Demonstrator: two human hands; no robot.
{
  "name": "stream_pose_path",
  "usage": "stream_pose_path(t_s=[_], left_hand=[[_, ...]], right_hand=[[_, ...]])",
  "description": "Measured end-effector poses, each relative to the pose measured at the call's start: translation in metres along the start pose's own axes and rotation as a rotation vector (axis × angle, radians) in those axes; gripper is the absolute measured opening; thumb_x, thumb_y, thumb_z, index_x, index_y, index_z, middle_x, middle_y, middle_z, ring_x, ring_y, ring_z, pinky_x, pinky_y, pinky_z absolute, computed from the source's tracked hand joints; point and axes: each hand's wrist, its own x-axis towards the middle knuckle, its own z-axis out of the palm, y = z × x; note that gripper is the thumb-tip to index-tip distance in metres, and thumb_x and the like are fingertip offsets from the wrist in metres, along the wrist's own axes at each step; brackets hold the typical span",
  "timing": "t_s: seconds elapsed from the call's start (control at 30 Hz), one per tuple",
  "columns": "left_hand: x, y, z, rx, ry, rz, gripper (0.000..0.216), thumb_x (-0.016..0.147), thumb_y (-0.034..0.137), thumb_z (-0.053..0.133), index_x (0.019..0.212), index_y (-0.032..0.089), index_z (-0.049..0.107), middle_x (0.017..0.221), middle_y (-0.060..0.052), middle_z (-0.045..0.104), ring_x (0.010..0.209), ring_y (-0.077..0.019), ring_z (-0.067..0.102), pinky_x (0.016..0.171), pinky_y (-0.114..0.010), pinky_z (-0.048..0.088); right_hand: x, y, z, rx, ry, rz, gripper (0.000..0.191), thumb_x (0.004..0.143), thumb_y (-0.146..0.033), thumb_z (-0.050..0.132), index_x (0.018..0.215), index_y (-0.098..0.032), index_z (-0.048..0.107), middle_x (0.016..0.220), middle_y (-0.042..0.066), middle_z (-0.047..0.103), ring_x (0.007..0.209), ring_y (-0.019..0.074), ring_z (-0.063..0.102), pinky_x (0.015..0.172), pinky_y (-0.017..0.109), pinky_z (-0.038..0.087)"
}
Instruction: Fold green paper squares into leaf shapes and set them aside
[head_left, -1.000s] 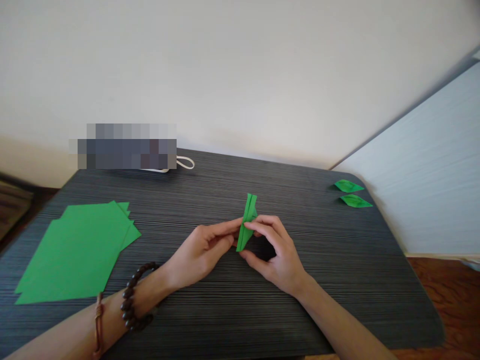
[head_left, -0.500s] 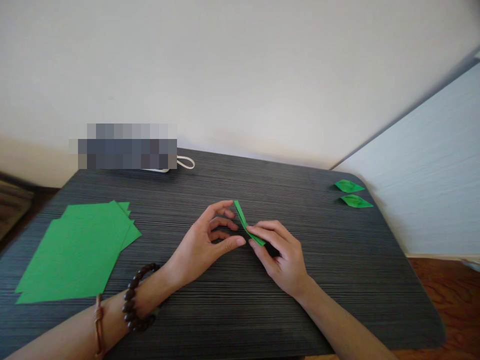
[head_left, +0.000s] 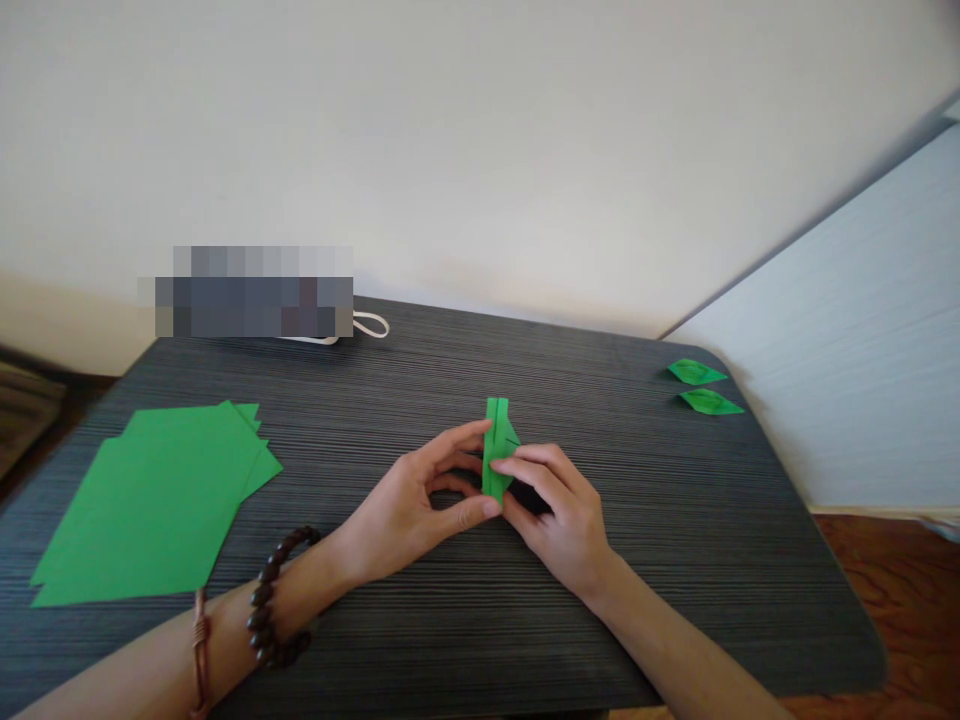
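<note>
A small folded piece of green paper (head_left: 496, 440) stands between my two hands over the middle of the table, with a lengthwise crease and a pointed flap on its right side. My left hand (head_left: 409, 505) holds its left edge, fingertips near the top and thumb at the bottom corner. From the right, my right hand (head_left: 566, 515) grips the same paper, its index finger lying on the front and the thumb low behind. Part of the flap is hidden by the right fingers.
Loose green paper sheets (head_left: 150, 500) lie overlapped on the table's left. Two folded green leaf-like shapes (head_left: 697, 372) rest near the right edge. At the back left sits a blurred-out object (head_left: 255, 300) with a white loop (head_left: 373, 324). A wall (head_left: 480, 150) rises behind the dark table (head_left: 420, 640).
The folded paper has turned from a narrow slanted strip to upright, its wider face and side flap now showing. My left fingers have closed onto its edge.
</note>
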Motion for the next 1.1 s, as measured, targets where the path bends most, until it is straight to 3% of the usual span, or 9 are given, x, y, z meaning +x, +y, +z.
stream_pose_path(t_s=[0.2, 0.57, 1.1], left_hand=[[-0.0003, 0.0000, 0.0013, 0.027, -0.004, 0.022, 0.056, 0.082, 0.018, 0.060, 0.133, 0.022, 0.038, 0.126, -0.010, 0.053, 0.106, -0.0211, 0.057, 0.088, -0.036, 0.049], [0.0014, 0.0015, 0.0005, 0.022, 0.047, 0.014, 0.047, 0.081, 0.015, 0.057, 0.126, 0.019, 0.046, 0.114, -0.008, 0.063, 0.101, -0.0194, 0.061, 0.088, -0.036, 0.048], [0.0017, -0.0003, -0.0004, 0.027, 0.068, 0.011, 0.046, 0.081, 0.018, 0.059, 0.125, 0.019, 0.046, 0.113, -0.008, 0.063, 0.101, -0.0195, 0.061, 0.089, -0.037, 0.048]], right_hand=[[-0.0014, 0.0002, 0.0007, -0.006, 0.008, 0.029, 0.028, 0.079, -0.011, 0.061, 0.105, -0.022, 0.058, 0.095, 0.004, 0.059, 0.085, 0.0159, 0.058, 0.074, 0.032, 0.050], [0.0008, -0.0022, -0.0002, -0.127, 0.008, -0.008, 0.026, 0.079, -0.018, 0.063, 0.104, -0.024, 0.059, 0.091, 0.005, 0.059, 0.083, 0.0189, 0.057, 0.072, 0.036, 0.047], [-0.0005, -0.0017, -0.0004, -0.117, 0.010, -0.016, 0.027, 0.080, -0.015, 0.061, 0.105, -0.024, 0.058, 0.092, 0.005, 0.058, 0.084, 0.0184, 0.056, 0.072, 0.036, 0.048]])
